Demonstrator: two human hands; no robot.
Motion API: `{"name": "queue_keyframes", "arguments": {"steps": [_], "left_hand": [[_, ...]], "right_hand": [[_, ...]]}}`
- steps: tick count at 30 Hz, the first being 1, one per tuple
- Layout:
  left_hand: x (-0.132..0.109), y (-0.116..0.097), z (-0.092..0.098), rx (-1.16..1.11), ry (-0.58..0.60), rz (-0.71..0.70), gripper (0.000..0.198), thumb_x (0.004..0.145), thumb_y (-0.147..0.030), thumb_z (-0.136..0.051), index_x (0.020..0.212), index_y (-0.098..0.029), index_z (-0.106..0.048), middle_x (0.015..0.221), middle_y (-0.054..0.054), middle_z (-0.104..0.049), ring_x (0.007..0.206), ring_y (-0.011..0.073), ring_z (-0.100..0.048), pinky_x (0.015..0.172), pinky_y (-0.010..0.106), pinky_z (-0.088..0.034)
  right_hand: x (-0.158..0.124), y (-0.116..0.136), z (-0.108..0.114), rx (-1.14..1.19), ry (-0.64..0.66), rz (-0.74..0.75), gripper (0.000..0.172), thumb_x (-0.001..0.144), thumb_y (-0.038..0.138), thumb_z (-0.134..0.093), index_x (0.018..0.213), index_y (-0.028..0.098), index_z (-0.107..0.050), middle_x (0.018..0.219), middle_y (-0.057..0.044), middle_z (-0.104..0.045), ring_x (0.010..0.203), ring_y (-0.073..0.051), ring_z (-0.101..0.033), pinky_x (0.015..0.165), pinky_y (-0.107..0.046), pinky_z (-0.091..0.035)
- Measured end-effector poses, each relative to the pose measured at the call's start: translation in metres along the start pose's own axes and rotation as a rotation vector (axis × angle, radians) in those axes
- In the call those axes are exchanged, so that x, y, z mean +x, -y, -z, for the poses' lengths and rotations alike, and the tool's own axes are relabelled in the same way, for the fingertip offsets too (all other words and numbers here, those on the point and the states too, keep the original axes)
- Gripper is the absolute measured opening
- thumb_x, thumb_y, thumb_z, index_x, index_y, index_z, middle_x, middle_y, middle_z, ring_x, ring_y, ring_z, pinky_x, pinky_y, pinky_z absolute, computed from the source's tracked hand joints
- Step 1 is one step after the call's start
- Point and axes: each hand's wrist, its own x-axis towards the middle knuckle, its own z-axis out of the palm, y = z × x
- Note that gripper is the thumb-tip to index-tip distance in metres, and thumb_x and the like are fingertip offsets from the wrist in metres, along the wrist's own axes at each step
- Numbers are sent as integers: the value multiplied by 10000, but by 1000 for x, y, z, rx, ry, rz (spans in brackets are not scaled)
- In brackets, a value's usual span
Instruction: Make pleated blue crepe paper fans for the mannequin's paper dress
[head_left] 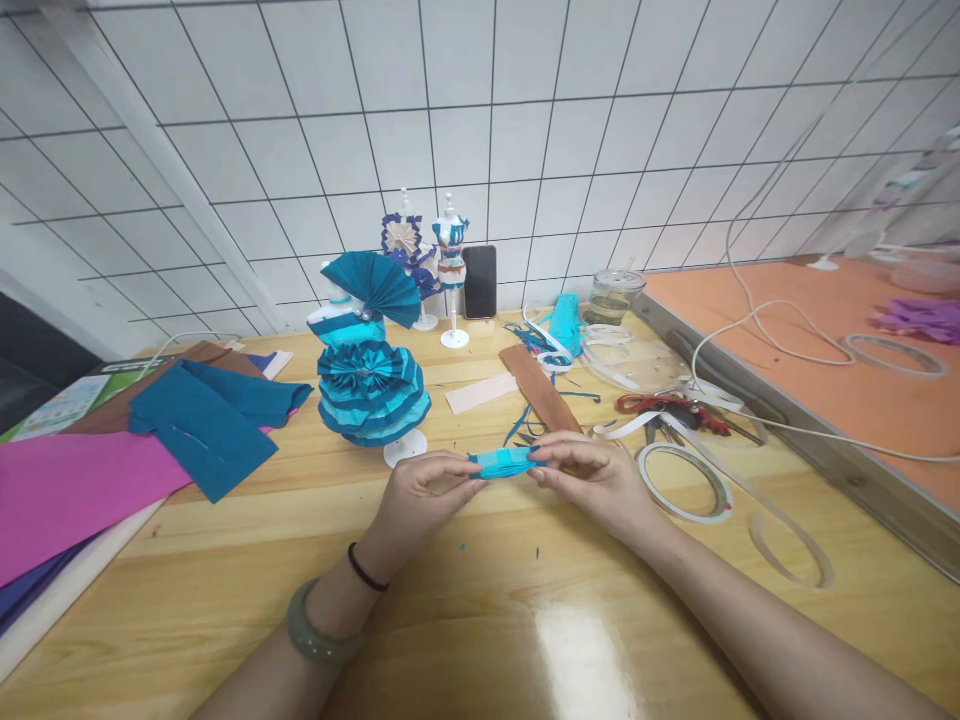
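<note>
A small folded strip of light blue paper [504,462] with darker blue edges is stretched between my two hands above the wooden table. My left hand [424,492] pinches its left end, and my right hand [596,478] pinches its right end. Just beyond my left hand stands a miniature dress form [367,370] on a white base, dressed in layered teal and light blue paper with a pleated fan at the top. A brown paper strip [544,390] lies beyond my right hand, with a pale pink strip [480,393] beside it.
Teal paper [214,420] and pink paper [82,485] lie at the left. Smaller dress forms [452,260] and a phone [480,282] stand by the tiled wall. A glass jar [616,297], tape roll [686,483], scissors and white cables are at the right, beside an orange surface [825,370].
</note>
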Motion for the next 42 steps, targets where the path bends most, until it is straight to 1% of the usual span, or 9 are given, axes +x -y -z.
{"name": "queue_keyframes", "arguments": {"steps": [4,7,13,20,23,26,32,37,42], "left_hand": [[0,2,0,-13,-30,-10,82,651,-211,-686,730,-197,-700,792,57,-706,747,180,-649,723,315,-537],[0,3,0,-49,-36,5,75,647,-212,-689,719,-192,-697,788,58,-705,752,181,-647,731,317,-536],[-2,3,-3,-135,-62,101,91,620,-227,-709,684,-169,-680,762,66,-701,763,196,-647,744,328,-536],[-3,1,-6,-273,-52,168,101,618,-201,-703,679,-154,-637,768,63,-682,760,174,-638,756,302,-528],[-3,0,-7,-302,-54,193,100,618,-193,-697,664,-150,-619,764,64,-675,761,168,-631,769,299,-515],[-3,-2,-8,-308,-64,232,110,619,-190,-689,659,-152,-594,747,53,-661,739,154,-622,746,276,-508],[-3,-3,-9,-320,-75,304,210,618,-179,-687,748,-171,-522,696,5,-613,686,119,-591,676,232,-490],[-5,1,-10,-242,-39,258,209,656,-180,-662,796,-180,-506,725,-2,-590,724,113,-573,698,226,-465],[-7,7,-10,-186,13,213,235,702,-185,-631,906,-193,-516,756,-5,-581,756,115,-572,731,240,-460]], "right_hand": [[0,-2,-1,70,-5,-40,108,684,258,-689,777,204,-699,862,-69,-659,739,-168,-629,645,-287,-532],[-1,-2,-2,95,-9,-68,102,685,250,-686,774,200,-692,852,-64,-656,704,-158,-624,614,-278,-533],[-1,-1,-2,90,-7,-90,83,695,229,-671,770,194,-680,846,-63,-653,732,-166,-620,615,-277,-528],[-2,-3,-4,160,-17,-122,88,684,229,-678,760,186,-667,830,-45,-628,652,-130,-596,567,-250,-500],[-2,-2,-5,194,-22,-154,128,670,269,-690,753,181,-647,793,-37,-632,616,-123,-579,559,-250,-484],[-3,-3,-6,222,-23,-204,183,661,305,-699,762,178,-616,731,-23,-626,562,-109,-548,541,-245,-463],[-5,-3,-7,251,3,-228,184,698,267,-679,814,186,-561,577,40,-538,535,-92,-507,533,-219,-409],[-5,-2,-7,258,13,-205,154,724,249,-657,801,185,-540,592,42,-527,537,-86,-497,546,-224,-396],[-5,-2,-7,248,35,-223,165,738,256,-642,819,190,-515,555,51,-516,516,-89,-491,524,-217,-387]]}}
